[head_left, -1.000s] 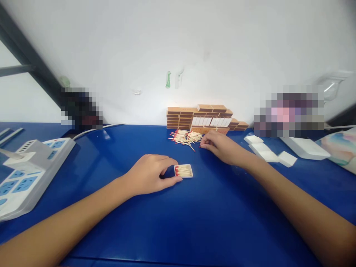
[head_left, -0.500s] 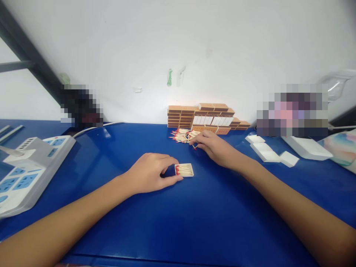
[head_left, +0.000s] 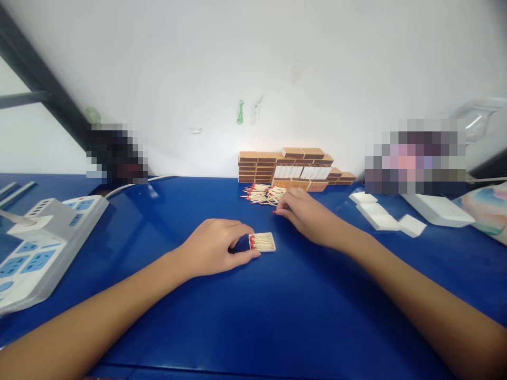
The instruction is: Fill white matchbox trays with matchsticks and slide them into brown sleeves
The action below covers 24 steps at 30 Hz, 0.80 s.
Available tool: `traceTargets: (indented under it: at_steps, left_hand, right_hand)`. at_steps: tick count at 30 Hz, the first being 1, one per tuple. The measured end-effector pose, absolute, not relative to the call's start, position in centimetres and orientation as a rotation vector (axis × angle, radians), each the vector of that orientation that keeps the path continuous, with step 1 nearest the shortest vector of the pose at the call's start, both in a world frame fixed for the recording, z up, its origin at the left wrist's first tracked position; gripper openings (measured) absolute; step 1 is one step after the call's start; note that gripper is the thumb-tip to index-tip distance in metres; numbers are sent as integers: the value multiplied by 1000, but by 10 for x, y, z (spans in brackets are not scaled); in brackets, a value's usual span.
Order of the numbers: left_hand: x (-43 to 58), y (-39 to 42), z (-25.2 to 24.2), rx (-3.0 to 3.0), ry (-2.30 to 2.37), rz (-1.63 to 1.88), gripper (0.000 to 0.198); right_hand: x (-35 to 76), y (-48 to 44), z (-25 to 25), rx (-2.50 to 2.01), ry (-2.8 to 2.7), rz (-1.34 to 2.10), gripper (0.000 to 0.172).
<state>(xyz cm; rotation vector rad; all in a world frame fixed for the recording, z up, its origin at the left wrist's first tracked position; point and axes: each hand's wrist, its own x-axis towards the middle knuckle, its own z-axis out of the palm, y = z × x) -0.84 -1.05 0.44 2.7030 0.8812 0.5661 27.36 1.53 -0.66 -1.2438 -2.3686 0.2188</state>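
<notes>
On the blue table lies a small white matchbox tray (head_left: pixel 268 248) holding several red-tipped matches (head_left: pixel 261 241), their heads to the left. My left hand (head_left: pixel 217 247) grips its left end, thumb at the near corner and a finger at the far one. My right hand (head_left: pixel 303 212) is pinched on a match (head_left: pixel 274 212), whose red head pokes out left of the fingertips; the rest of it is hidden. Just behind that hand spreads a loose heap of matches (head_left: pixel 259 194).
Stacked matchboxes (head_left: pixel 257 166) stand against the white wall behind the heap. To the right lie white open trays (head_left: pixel 378 217) and a larger white box (head_left: pixel 439 210). A power strip (head_left: pixel 35 258) with a plug sits at the left.
My right hand has drawn slightly right and toward me, off the heap, with a match between its fingers. My left hand and the tray have stayed put.
</notes>
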Motion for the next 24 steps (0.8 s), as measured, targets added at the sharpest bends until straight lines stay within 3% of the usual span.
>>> traceTargets:
  at_steps: [13, 24]
  left_hand:
    - [-8, -9, 4, 2712, 934, 623, 24]
    - [-8, -10, 6, 2710, 911, 581, 25]
  right_hand:
    - [221, -31, 6, -895, -2350, 387, 13]
    - [222, -29, 1, -886, -2347, 385, 7]
